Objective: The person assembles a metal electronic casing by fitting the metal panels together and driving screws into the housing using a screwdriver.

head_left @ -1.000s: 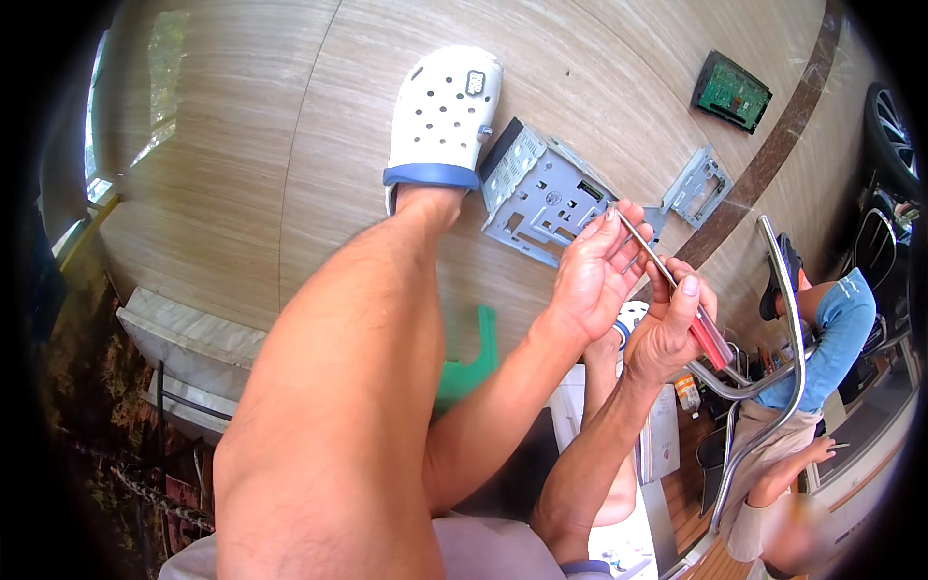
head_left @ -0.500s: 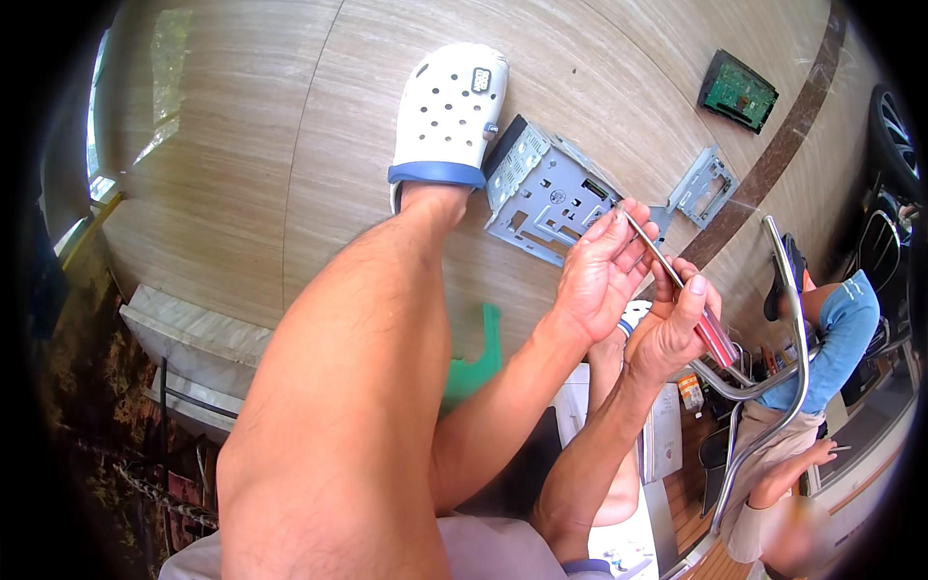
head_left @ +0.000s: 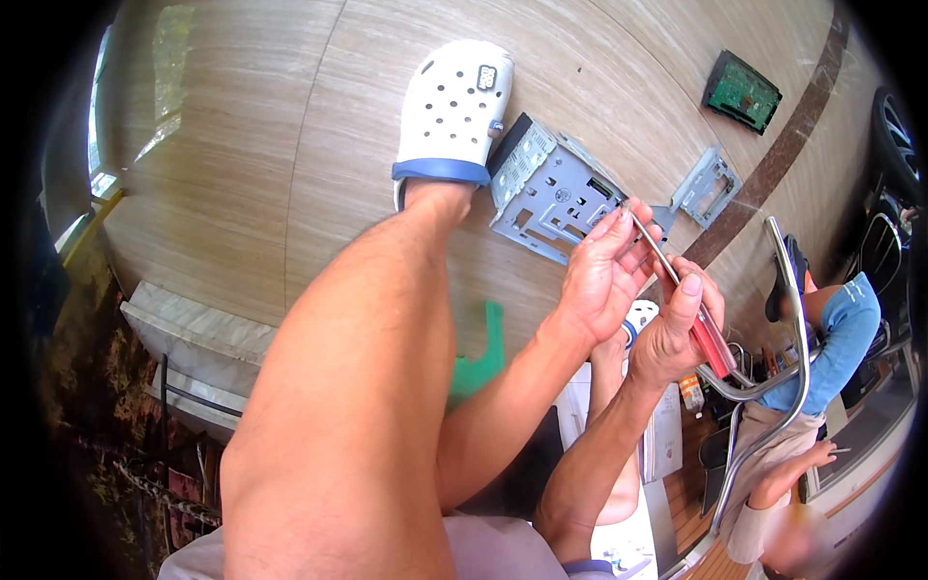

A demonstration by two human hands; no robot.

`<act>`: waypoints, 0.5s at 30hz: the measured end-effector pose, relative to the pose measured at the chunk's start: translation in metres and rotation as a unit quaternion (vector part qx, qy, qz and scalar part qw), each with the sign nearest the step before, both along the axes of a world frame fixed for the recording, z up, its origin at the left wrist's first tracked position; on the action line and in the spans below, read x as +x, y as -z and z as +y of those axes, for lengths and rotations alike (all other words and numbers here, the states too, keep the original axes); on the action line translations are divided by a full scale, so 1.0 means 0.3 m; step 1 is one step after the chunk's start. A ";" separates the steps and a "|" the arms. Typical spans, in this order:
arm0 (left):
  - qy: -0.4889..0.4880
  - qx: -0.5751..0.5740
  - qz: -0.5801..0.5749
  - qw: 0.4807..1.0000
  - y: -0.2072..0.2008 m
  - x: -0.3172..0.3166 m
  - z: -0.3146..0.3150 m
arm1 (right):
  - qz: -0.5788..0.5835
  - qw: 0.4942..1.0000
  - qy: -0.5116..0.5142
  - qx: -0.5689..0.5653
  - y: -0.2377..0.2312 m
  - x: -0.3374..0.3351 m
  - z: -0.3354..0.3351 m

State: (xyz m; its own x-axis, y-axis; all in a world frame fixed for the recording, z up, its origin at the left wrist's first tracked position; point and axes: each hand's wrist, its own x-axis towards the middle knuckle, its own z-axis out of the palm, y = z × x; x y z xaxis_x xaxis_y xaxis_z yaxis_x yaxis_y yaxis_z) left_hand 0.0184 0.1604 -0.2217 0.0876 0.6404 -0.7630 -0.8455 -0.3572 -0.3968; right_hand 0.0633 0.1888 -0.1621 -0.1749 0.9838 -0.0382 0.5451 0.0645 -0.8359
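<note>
My right hand [head_left: 677, 324] is wrapped around the red handle of a screwdriver [head_left: 662, 259], whose metal shaft slants up and to the left. At the shaft's tip my left hand [head_left: 601, 275] pinches thumb against fingers, palm partly turned up. Something tiny may sit between those fingertips, too small to make out. Just beyond them a grey metal device chassis [head_left: 551, 198] with slots and cut-outs lies on the floor. A loose metal bracket [head_left: 710, 188] rests to the right of it, partly behind my fingers.
A green circuit board in a black frame [head_left: 742, 92] lies at the far right. My white clog [head_left: 454, 106] stands beside the chassis. A bent chrome chair frame [head_left: 800, 338] and a seated person [head_left: 836, 324] are on the right. Near my leg is a green plastic piece [head_left: 478, 362].
The view has shifted slightly. Both hands keep nearly the same pose, with the screwdriver's tip still at my left fingertips; its red handle has turned a little in my right hand.
</note>
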 end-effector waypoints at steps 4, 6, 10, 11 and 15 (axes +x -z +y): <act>0.000 -0.004 -0.013 1.000 -0.004 0.001 -0.002 | 0.053 0.997 0.047 -0.034 -0.002 0.000 -0.002; 0.000 -0.009 -0.019 1.000 0.000 0.003 -0.006 | 0.056 0.997 0.048 -0.033 0.004 0.004 -0.004; -0.012 -0.001 -0.020 1.000 0.002 0.006 -0.008 | 0.064 0.996 0.057 -0.035 0.006 0.005 -0.004; -0.012 -0.004 -0.023 1.000 0.000 0.003 -0.009 | 0.068 0.995 0.059 -0.037 0.008 0.005 -0.004; -0.015 -0.007 -0.039 0.999 -0.003 -0.005 -0.008 | 0.067 0.995 0.056 -0.038 0.006 0.006 -0.001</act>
State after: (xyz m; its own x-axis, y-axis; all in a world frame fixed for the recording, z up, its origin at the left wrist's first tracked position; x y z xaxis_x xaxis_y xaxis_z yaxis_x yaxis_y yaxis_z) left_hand 0.0170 0.1580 -0.2209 0.1273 0.6335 -0.7632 -0.8014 -0.3877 -0.4554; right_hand 0.0650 0.1884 -0.1640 -0.0727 0.9926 -0.0971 0.4285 -0.0569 -0.9018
